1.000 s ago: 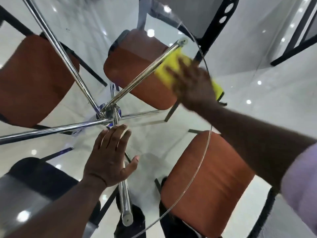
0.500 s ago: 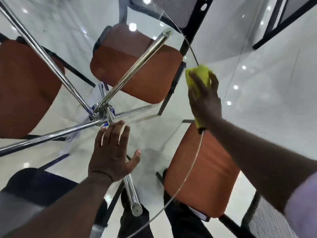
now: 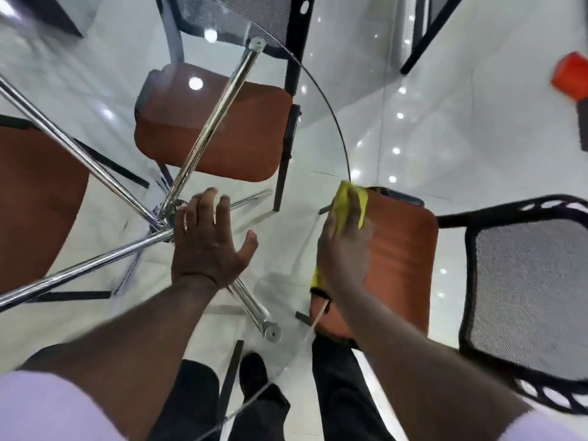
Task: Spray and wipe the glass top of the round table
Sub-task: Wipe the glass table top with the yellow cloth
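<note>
yellow cloth [image 3: 343, 202], orange seat [image 3: 254, 132], chrome legs [image 3: 216, 116], black mesh backrest [image 3: 534, 297]

No legible text, labels, brands or numbers in view. Yellow cloth [image 3: 345, 202] at the right edge of the glass tabletop [image 3: 280, 275] is plain, and so are the orange chair seats [image 3: 254, 135] under the glass. Red box [image 3: 572, 76] at upper right is too blurred to read.

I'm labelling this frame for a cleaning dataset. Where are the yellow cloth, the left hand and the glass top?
yellow cloth [image 3: 345, 198]: head view, its upper fold.
left hand [image 3: 206, 246]: head view, back of the hand.
glass top [image 3: 286, 249]: head view, bare glass between the hands.
</note>
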`<state>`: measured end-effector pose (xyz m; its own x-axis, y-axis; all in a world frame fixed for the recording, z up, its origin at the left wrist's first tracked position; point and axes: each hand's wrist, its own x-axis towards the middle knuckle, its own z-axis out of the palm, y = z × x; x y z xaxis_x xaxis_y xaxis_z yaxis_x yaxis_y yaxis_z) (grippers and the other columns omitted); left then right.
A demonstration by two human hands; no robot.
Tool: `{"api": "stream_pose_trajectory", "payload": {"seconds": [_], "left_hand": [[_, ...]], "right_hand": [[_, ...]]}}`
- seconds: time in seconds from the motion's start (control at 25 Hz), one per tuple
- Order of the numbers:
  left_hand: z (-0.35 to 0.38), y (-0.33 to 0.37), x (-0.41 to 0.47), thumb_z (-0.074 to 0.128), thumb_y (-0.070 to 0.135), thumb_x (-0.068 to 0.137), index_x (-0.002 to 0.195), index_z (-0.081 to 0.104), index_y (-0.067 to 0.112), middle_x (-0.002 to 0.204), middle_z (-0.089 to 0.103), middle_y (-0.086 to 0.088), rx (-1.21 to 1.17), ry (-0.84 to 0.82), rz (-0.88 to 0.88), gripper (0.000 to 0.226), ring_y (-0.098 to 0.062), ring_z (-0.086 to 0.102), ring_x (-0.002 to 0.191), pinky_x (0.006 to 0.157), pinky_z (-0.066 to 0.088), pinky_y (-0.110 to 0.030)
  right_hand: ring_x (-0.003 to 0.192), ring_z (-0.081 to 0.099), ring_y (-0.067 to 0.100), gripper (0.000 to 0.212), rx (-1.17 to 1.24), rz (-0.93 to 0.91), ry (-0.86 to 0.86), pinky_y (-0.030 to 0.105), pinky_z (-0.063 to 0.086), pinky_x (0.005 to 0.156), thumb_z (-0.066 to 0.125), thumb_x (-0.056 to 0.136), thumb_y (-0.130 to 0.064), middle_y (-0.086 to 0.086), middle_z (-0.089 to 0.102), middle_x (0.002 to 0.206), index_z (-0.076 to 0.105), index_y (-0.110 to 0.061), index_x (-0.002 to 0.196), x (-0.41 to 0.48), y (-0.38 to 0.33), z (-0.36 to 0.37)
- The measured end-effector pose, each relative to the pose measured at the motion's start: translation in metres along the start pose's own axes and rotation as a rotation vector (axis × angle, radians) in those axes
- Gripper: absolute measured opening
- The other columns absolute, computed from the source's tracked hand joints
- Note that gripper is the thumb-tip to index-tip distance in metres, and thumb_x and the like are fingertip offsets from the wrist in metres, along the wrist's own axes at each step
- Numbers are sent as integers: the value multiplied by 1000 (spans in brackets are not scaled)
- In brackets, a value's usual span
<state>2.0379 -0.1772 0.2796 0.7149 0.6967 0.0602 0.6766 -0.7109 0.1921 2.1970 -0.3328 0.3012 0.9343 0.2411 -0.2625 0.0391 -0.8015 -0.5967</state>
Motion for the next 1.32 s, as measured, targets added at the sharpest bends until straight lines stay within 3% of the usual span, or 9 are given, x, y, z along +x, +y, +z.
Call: {"api": "stream_pose_trajectory", "payload": {"seconds": [0.12, 0.28, 0.44, 0.52, 0.68, 0.76, 0.96, 1.16, 1.32], "left_hand": [[-21, 0, -13, 56, 59, 89, 139, 51, 5, 152, 44, -20, -92, -17, 14, 74, -42, 44, 136, 112, 38, -56], [-69, 2, -69, 62, 55, 91, 125, 63, 10, 140, 56, -14, -248, -39, 257, 57, -35, 56, 128, 109, 47, -48], [-150, 36, -85, 60, 62, 86, 112, 67, 23, 114, 66, 7, -334, -253, 333, 48, -13, 66, 101, 91, 57, -37], [-195, 73, -79, 61, 66, 84, 110, 69, 27, 105, 68, 12, -261, -325, 406, 47, -7, 66, 90, 82, 59, -36], [-272, 178, -76, 68, 57, 91, 107, 69, 30, 95, 66, 15, -133, -305, 611, 32, -1, 64, 83, 78, 59, -35], [-301, 244, -82, 63, 63, 89, 103, 68, 33, 94, 64, 17, -89, -228, 687, 33, 3, 61, 79, 77, 55, -31], [-332, 405, -123, 47, 74, 85, 109, 67, 36, 102, 69, 19, -17, -100, 823, 49, -4, 67, 93, 80, 58, -35], [-344, 528, -160, 48, 71, 90, 117, 66, 33, 108, 69, 17, 47, -4, 877, 50, -9, 67, 98, 83, 58, -35], [-358, 574, -149, 52, 68, 91, 118, 69, 33, 108, 71, 17, 89, 38, 862, 48, -6, 65, 89, 79, 55, -31]], "right_hand": [[123, 61, 42, 66, 71, 59, -112, 43, 48, 99, 44, 113, -45, 18, 45, 153, 11, -48, 169, -92, 34, -6], [123, 62, 36, 64, 208, 47, -233, 31, 41, 90, 58, 110, -35, 18, 60, 146, 30, -37, 167, -103, 51, -64], [119, 67, 36, 71, 277, -53, -267, 50, 58, 102, 73, 101, -44, 13, 65, 143, 35, -49, 160, -110, 40, -169], [127, 65, 35, 82, 256, -118, -278, 48, 58, 103, 80, 96, -42, 10, 61, 150, 34, -43, 163, -114, 43, -229], [135, 61, 24, 90, 133, -264, -213, 30, 46, 98, 87, 88, -45, 4, 61, 151, 35, -44, 163, -120, 79, -375], [129, 62, 18, 95, 102, -334, -132, 27, 46, 98, 91, 83, -44, 1, 62, 144, 36, -45, 161, -123, 113, -449], [105, 61, 6, 95, 15, -402, -61, 4, 42, 74, 95, 78, -45, -14, 62, 135, 40, -51, 155, -132, 215, -610], [113, 63, 18, 86, -75, -512, 46, 32, 55, 88, 93, 76, -57, -15, 62, 138, 47, -54, 149, -113, 275, -730], [117, 59, 18, 83, -49, -596, 72, 34, 53, 89, 91, 78, -57, -15, 58, 139, 47, -54, 149, -70, 277, -765]]}}
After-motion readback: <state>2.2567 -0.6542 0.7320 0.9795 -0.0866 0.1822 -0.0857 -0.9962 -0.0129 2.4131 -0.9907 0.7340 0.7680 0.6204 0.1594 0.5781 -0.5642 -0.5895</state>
